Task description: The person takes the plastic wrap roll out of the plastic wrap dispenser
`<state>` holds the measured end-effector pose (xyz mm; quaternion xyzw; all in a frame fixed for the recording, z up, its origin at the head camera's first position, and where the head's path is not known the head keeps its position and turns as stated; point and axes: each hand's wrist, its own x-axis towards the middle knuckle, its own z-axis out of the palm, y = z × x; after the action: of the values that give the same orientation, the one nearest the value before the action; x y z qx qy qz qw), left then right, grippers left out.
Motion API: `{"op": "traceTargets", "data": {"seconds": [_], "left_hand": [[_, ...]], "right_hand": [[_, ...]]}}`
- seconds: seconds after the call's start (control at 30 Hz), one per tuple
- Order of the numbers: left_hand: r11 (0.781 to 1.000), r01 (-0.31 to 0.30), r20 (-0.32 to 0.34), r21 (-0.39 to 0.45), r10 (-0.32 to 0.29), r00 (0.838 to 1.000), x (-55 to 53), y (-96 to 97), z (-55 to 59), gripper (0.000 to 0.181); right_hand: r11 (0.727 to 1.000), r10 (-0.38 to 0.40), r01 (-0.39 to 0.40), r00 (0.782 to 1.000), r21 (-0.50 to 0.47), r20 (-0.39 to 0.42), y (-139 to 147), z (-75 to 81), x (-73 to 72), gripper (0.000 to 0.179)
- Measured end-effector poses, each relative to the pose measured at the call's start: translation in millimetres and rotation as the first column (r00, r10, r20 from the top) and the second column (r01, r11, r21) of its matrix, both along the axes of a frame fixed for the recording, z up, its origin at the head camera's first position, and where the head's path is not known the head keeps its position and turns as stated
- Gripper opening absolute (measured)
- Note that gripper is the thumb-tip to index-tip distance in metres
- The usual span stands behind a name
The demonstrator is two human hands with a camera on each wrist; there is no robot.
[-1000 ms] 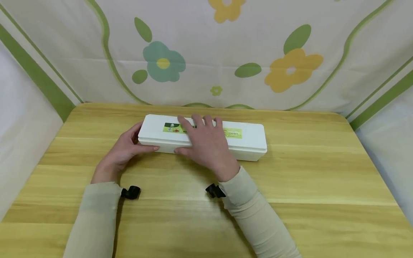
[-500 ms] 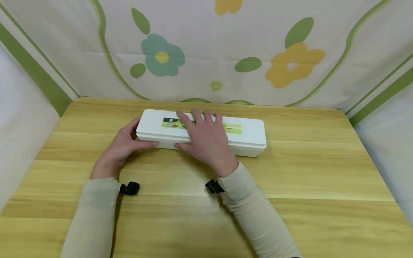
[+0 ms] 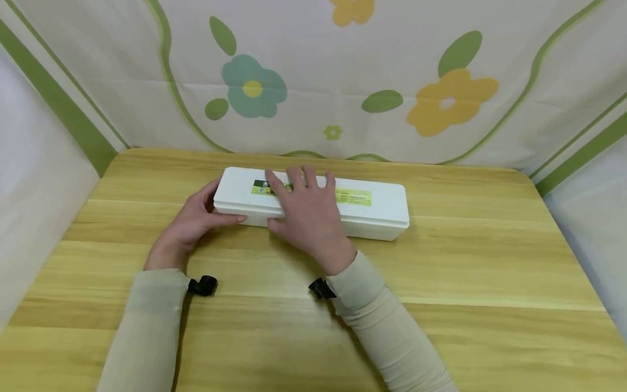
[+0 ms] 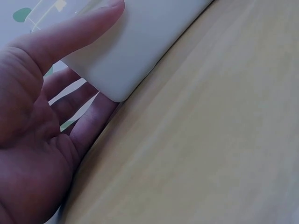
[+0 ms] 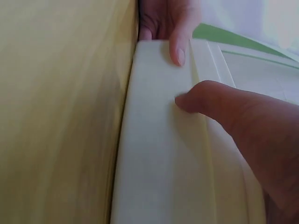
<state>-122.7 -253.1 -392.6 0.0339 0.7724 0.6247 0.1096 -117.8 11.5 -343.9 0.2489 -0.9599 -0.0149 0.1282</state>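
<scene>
Wooden table (image 3: 264,337) below, left fingers (image 4: 91,121) grip a white box (image 3: 236,187), right fingers (image 3: 278,188) too, partly hiding its label (image 3: 355,197).

Label (image 3: 356,197) on the box (image 3: 235,188) partly under the right hand (image 3: 313,220), its print (image 3: 350,198) illegible

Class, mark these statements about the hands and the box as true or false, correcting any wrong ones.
1. The left hand grips the left end of the white oblong box. True.
2. The right hand lies flat on the table. False: the right hand reaches across the box, its thumb on the near side.
3. The box has its lid on. True.
4. The label on the lid is entirely red. False: the label is mostly yellow-green, partly hidden by the right hand.
5. The box sits on a wood-grain table. True.
</scene>
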Motion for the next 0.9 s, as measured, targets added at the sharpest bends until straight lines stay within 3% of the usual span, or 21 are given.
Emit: {"op": "traceTargets", "data": {"seconds": [0.37, 0.7, 0.9], "left_hand": [[1.0, 0.012, -0.014, -0.013, -0.012, 1.0, -0.5, 0.4, -1.9, 0.097], [1.0, 0.011, 0.002, -0.013, -0.011, 1.0, -0.4, 0.6, -0.4, 0.101], [1.0, 0.009, 0.003, -0.028, -0.009, 1.0, 0.7, 2.1, 1.4, 0.1]], "right_hand": [[0.999, -0.029, 0.03, 0.997, 0.016, -0.074, -5, -4.4, -1.3, 0.088], [0.995, -0.078, 0.074, 0.995, 0.06, 0.063, -12, 2.1, 1.5, 0.094], [0.995, -0.084, 0.086, 0.996, 0.057, -0.038, -18, -1.6, 4.5, 0.088]]}}
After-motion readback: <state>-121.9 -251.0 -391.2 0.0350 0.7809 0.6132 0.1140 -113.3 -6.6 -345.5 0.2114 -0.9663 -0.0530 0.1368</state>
